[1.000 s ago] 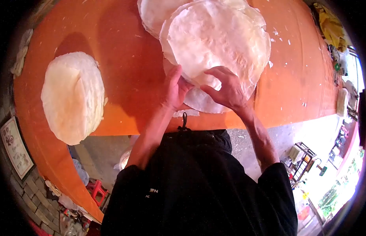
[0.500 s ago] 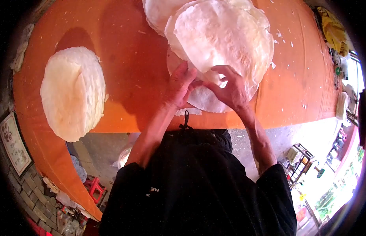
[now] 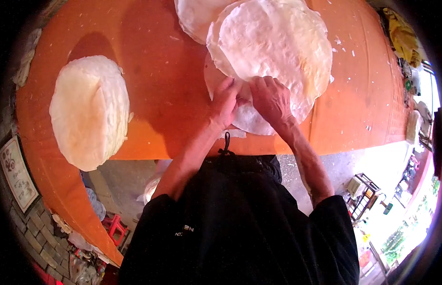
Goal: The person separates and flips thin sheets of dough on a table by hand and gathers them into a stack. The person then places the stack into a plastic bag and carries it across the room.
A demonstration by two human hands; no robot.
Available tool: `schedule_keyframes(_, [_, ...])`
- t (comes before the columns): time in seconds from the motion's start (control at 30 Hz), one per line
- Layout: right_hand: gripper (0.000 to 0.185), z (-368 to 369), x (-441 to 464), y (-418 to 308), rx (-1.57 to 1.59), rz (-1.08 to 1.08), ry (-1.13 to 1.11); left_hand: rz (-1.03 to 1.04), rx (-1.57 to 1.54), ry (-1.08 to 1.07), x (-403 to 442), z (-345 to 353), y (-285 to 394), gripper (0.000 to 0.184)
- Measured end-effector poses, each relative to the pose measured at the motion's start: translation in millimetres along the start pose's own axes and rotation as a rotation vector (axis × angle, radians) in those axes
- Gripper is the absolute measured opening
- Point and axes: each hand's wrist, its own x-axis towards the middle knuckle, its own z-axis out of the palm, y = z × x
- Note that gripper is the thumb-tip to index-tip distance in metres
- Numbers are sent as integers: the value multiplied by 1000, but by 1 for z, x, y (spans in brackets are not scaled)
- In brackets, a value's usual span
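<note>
One stack (image 3: 85,116) sits apart, left hand (image 3: 225,103) and right hand (image 3: 272,100) pinching a sheet (image 3: 273,42).

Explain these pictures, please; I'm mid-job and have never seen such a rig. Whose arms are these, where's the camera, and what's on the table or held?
There is no machine: these are a person's bare left hand and bare right hand. One camera, worn on the head, looks forward and down, so the black short-sleeved top fills the bottom.

On the broad orange table, thin, round, off-white sheets lie in a wide stack in front of the person. A separate pale round pile sits to the left. I can't tell their material.

Both hands are at the wide stack's near edge, fingers bent. The fingertips are mostly hidden, so exactly what is pinched is unclear.
</note>
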Motion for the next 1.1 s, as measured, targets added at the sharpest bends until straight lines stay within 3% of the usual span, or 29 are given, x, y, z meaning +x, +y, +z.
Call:
schedule_keyframes(0.03, [14, 5, -2, 8, 6, -91, 30, -9, 8, 3, 1, -1, 0, 12])
schedule_keyframes(0.2, [12, -30, 23, -13, -68, -25, 132, -26, -38, 61, -8, 6, 3, 28])
schedule_keyframes(0.27, [13, -20, 26, -26, -21, -131, 28, -21, -73, -139, 0, -6, -3, 45])
schedule_keyframes(0.3, [20, -4, 25, -32, 46, -127, -63, 115, -159, -174, -4, -5, -8, 52])
schedule_keyframes(0.33, [28, 0, 16, -36, 159, -87, -6, -66, -168, 37, -1, -12, -5, 54])
schedule_keyframes(0.4, [34, -13, 1, -41, 35, -100, 61, 22, -175, 15, -4, -13, 0, 54])
schedule_keyframes(0.53, [29, -12, -15, -19, -72, -5, 83, -16, -227, 52, -1, -8, 1, 55])
schedule_keyframes(0.63, [13, -15, 3, 16, -14, -22, -24, -21, -130, -207, 7, -16, 0, 58])
schedule_keyframes(0.67, [22, -27, 15, 31, -198, 71, -298, -23, -96, -84, 4, -11, 1, 56])
schedule_keyframes(0.7, [17, -45, 26, 53, -212, 100, -284, -4, 46, -47, 5, -11, 2, 53])
schedule_keyframes(0.73, [16, -83, 46, 52, -417, 221, -231, 12, 186, -2, 3, -14, 3, 49])
schedule_keyframes(0.8, [17, -147, 75, 48, -249, 238, 175, -26, 251, 33, -1, -19, 5, 45])
schedule_keyframes(0.87, [19, -184, 81, 7, -281, 253, 233, -63, 316, 60, -2, -18, 3, 41])
schedule_keyframes(0.9, [20, -173, 74, 17, -314, 49, 248, -81, 289, 80, 1, -16, 1, 39])
schedule_keyframes(0.97, [20, -128, 60, 30, -395, -36, 124, -102, 256, 108, 7, -12, -2, 37])
schedule_keyframes(1.03, [11, -75, 41, 43, -112, 43, 11, -165, 138, 63, 16, -9, -4, 35])
schedule_keyframes(1.07, [10, -45, 35, 58, -309, 129, -282, -174, 136, 66, 15, -9, -7, 35])
schedule_keyframes(1.1, [17, -22, 21, 82, -145, 155, -386, -163, 133, 61, 16, -8, -9, 34])
